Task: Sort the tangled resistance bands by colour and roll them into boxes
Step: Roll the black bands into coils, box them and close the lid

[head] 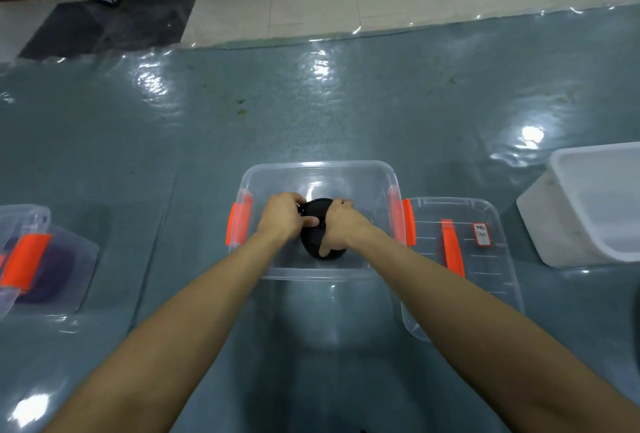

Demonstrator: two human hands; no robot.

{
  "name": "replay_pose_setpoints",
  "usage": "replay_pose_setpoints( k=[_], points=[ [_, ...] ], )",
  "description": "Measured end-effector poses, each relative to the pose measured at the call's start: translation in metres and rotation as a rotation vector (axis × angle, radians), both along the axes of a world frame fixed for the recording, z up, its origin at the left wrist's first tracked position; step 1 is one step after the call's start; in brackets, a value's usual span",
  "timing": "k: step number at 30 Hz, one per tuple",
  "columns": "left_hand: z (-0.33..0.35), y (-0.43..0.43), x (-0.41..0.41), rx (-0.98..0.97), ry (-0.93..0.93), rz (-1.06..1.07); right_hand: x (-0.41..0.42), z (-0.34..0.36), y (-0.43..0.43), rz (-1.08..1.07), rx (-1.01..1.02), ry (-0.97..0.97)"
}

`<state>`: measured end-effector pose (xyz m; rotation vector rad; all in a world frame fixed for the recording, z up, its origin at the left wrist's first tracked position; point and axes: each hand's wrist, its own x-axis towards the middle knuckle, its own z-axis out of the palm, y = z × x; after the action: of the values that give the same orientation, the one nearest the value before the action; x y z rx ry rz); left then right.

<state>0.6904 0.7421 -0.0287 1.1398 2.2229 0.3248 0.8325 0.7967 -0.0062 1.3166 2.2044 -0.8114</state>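
A rolled black resistance band sits inside a clear plastic box with orange latches, at the middle of the view. My left hand grips the roll from the left, thumb across its front. Gripping it from the right is my right hand, its thumb curled under the roll's lower edge. Both hands reach down into the box. Much of the roll is hidden behind my fingers.
The box's clear lid with an orange handle and a white label lies flat to the right. A white tub stands at the far right. At the left, a closed clear box holds something purple. All rest on a glossy teal mat.
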Motion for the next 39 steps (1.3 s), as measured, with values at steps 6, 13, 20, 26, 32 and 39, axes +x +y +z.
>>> replay_pose_setpoints(
  k=[6, 13, 20, 26, 32, 39],
  points=[
    [0.005, -0.001, 0.002, -0.077, 0.498, -0.163, 0.039, 0.042, -0.004, -0.139, 0.204, 0.398],
    [0.010, 0.013, 0.017, -0.060, 0.557, -0.398, 0.152, 0.031, -0.016, -0.714, 0.646, 0.731],
    [0.012, 0.003, 0.014, -0.088, 0.328, -0.363, 0.210, -0.040, -0.023, -0.661, 0.295, 0.097],
    [0.028, -0.020, 0.019, -0.137, 0.095, -0.359, 0.218, -0.037, -0.011, -0.741, 0.288, 0.169],
    [0.048, -0.058, 0.047, 0.062, 0.194, -0.294, 0.225, -0.025, -0.009, -0.721, 0.261, 0.143],
    [0.040, -0.081, 0.076, 0.192, 0.482, -0.250, 0.230, 0.002, -0.024, -0.790, 0.321, 0.203]
  ],
)
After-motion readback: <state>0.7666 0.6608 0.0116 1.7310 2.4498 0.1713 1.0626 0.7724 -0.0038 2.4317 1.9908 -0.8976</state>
